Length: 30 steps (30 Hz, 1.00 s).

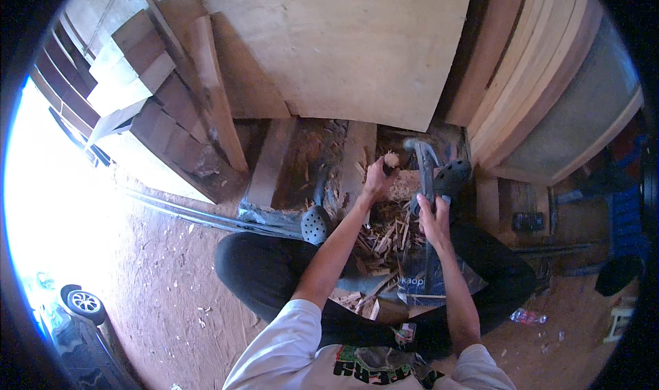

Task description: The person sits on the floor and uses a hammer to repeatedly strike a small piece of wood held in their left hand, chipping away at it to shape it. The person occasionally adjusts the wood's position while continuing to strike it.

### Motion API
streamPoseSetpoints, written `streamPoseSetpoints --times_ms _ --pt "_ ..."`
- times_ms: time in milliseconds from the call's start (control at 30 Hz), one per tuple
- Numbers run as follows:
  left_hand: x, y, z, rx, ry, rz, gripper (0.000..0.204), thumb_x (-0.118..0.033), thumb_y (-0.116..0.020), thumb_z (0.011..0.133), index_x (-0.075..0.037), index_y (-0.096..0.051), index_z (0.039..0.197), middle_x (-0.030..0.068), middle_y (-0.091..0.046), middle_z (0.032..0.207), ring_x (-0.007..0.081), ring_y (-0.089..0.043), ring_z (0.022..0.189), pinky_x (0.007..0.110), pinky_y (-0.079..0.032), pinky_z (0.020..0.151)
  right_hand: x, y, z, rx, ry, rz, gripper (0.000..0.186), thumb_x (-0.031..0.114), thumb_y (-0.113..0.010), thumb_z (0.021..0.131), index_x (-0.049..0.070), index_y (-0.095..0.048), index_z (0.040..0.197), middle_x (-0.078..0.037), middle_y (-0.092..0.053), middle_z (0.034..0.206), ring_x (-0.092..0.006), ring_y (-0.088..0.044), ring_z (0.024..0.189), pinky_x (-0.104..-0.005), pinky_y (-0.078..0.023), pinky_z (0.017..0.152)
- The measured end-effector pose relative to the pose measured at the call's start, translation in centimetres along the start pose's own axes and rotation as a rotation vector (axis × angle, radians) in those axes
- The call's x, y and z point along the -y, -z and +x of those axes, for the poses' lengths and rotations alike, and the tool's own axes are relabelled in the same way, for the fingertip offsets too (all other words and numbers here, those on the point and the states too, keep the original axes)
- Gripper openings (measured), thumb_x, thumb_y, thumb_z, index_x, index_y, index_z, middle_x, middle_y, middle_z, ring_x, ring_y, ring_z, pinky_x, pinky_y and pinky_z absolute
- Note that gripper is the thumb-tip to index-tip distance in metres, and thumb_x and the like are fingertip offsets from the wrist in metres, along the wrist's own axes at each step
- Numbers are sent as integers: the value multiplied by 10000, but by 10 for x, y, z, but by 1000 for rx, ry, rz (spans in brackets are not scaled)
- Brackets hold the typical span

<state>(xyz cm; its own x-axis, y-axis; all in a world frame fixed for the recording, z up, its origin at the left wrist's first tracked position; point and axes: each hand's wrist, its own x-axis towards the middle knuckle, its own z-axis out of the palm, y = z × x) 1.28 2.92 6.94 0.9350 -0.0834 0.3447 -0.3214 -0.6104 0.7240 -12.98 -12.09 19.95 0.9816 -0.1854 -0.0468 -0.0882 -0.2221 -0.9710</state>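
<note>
My left hand (pixel 376 183) is closed round a short upright piece with a pale, frayed wooden top (pixel 390 159); its lower part is dark and partly hidden. It is over a chipped pale wooden block (pixel 408 184). Just right of it, my right hand (pixel 434 218) grips the handle of a claw hammer (pixel 426 162), its head raised near the pale top. Wood chips and splinters (pixel 388 242) lie between my legs. Dark perforated clogs are on my feet, the left (pixel 316 223) below the left hand, the right (pixel 453 177) behind the hammer.
A large plywood sheet (pixel 357 47) stands ahead, stacked offcuts (pixel 158 95) at left, boards (pixel 515 67) at right. Long bars (pixel 171 211) lie along the left floor. A car (pixel 79 345) is at lower left, a plastic bottle (pixel 527 316) and blue object (pixel 611 218) at right.
</note>
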Motion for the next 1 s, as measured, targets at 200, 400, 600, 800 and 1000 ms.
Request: streamPoseSetpoints --times_ms 200,400,600,800,1000 --pt "-21 13 -6 -42 22 -396 354 -197 -710 757 24 -597 1009 180 -655 883 286 -640 823 346 -489 716 66 20 -10 -31 231 77 177 195 -555 891 23 -541 853 -7 -488 597 -88 -476 505 -259 -366 472" --pt "-32 32 -8 -1 58 -762 300 -97 -706 776 28 -613 1032 76 -676 915 115 -588 821 293 -473 727 17 -4 22 -105 360 -267 264 244 -544 892 -20 -546 869 -158 -570 655 -308 -560 630 -437 -421 594" --pt "-21 44 3 78 -76 -412 316 -164 -738 754 45 -638 968 88 -679 844 67 -544 757 279 -472 700 14 5 44 171 -3 -411 419 382 -543 883 -18 -536 756 -137 -517 582 -242 -512 558 -409 -401 564" --pt "-3 27 4 115 31 -580 336 -204 -760 718 24 -660 944 114 -688 782 101 -593 697 302 -473 650 107 32 19 51 -5 -154 279 301 -576 888 40 -571 789 44 -491 600 -58 -425 551 -275 -360 501" --pt "12 19 5 52 8 -427 434 -214 -793 658 70 -647 952 136 -687 797 98 -602 700 290 -491 678 47 4 30 -183 266 9 247 208 -540 900 29 -500 735 -9 -488 595 -115 -457 508 -305 -373 465"
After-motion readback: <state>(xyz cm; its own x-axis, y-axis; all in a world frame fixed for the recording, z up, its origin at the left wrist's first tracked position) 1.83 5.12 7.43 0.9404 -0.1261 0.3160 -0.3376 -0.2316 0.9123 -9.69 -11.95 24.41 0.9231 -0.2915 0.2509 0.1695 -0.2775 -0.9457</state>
